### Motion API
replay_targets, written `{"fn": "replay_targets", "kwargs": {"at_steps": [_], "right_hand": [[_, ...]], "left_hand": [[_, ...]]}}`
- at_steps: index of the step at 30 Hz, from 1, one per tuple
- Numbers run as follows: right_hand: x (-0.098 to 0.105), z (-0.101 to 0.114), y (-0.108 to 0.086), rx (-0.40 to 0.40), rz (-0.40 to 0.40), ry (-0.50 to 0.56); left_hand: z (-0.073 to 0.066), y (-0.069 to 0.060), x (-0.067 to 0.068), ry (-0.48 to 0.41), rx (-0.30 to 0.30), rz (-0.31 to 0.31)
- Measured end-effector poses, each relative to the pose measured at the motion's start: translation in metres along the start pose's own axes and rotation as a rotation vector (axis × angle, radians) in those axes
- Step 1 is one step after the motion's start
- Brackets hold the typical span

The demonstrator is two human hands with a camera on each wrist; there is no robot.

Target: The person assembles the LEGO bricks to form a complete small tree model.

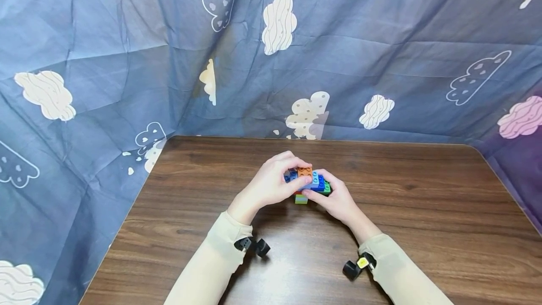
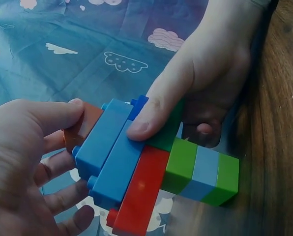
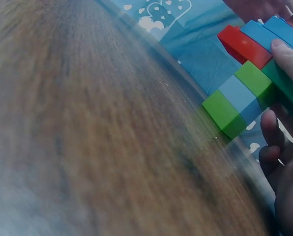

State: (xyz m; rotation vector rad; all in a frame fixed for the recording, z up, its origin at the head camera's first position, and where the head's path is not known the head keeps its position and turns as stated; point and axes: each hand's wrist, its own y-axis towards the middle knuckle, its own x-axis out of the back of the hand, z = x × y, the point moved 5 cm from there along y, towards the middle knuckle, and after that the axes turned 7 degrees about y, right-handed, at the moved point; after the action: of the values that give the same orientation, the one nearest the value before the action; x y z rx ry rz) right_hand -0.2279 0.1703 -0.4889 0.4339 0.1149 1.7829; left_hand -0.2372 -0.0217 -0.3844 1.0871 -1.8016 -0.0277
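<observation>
A stack of toy building bricks stands on the table toward the far side, between both hands. Its column of lime green and light blue bricks (image 3: 240,101) is at the bottom. Above come a red brick (image 2: 144,189) and a dark green brick (image 2: 172,129) side by side, then blue bricks (image 2: 106,140). An orange brick (image 1: 305,172) sits on top, and the left hand (image 1: 271,180) pinches it between thumb and fingers. The right hand (image 1: 338,201) grips the stack's right side, its thumb over a blue brick and the dark green one.
The brown wood-grain table (image 1: 423,211) spreads around the hands. Behind and to the left hangs a blue cloth (image 1: 360,51) with cloud prints. Small black devices (image 1: 262,247) are strapped at both wrists, over the pale sleeves (image 1: 207,262).
</observation>
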Motion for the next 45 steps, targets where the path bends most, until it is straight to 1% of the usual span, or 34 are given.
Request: {"fn": "replay_targets", "kwargs": {"at_steps": [6,11,15,22,25,31,35,39,45], "right_hand": [[-0.0001,0.0014,0.0005,0.003,0.003,0.002],[-0.0003,0.002,0.001,-0.007,0.007,0.015],[-0.0003,0.0019,0.0006,-0.012,0.007,0.008],[0.0006,0.0021,0.0003,-0.023,0.001,-0.011],[0.0001,0.0021,0.0007,-0.021,0.005,-0.012],[0.0005,-0.0004,-0.0004,-0.026,0.004,-0.008],[0.0007,0.0003,-0.001,-0.028,0.002,-0.009],[0.0007,0.0012,-0.0014,-0.02,0.003,-0.006],[0.0005,-0.0001,-0.0013,0.017,0.014,0.008]], "left_hand": [[0.0022,0.0002,-0.0005,-0.042,0.001,0.005],[0.0037,-0.0004,0.0,-0.083,0.013,0.03],[0.0038,-0.0004,-0.0001,-0.092,0.019,0.044],[0.005,0.0002,-0.0021,-0.091,0.057,0.07],[0.0054,-0.0003,-0.0017,-0.102,0.07,0.079],[0.0073,-0.0011,-0.0053,-0.12,0.097,0.098],[0.0075,-0.001,-0.0064,-0.112,0.101,0.1],[0.007,-0.0011,-0.006,-0.081,0.094,0.098],[0.0095,-0.0023,-0.006,-0.043,0.087,0.083]]}}
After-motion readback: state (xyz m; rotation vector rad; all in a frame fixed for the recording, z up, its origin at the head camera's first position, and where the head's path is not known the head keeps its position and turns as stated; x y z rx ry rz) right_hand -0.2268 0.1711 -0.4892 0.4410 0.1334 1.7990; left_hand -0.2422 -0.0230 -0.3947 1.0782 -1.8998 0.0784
